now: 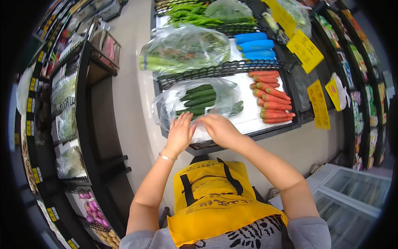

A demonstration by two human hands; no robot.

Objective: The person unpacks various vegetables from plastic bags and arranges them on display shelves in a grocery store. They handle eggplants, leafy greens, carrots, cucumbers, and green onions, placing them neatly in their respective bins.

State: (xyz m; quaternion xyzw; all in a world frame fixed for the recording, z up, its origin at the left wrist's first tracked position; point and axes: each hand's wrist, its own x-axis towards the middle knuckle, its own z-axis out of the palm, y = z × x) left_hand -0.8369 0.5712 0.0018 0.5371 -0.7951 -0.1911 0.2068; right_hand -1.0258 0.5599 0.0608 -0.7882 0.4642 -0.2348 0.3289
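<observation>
Dark green cucumbers lie on the white liner of a black produce bin, with a clear plastic bag spread around and partly over them. My left hand rests at the near end of the cucumbers, palm down, touching them or the bag edge; its fingers are extended. Beside it, my right hand is bent at the near edge of the bag, slightly blurred. Whether its fingers pinch the plastic is hard to see. To the right, in the same bin, carrots are stacked in a column.
Beyond a black plastic divider are bagged leafy greens and blue-wrapped produce; green peppers lie farther off. Yellow handwritten signs stand at the right. Shelving runs along the left, and a glass-topped freezer is at lower right.
</observation>
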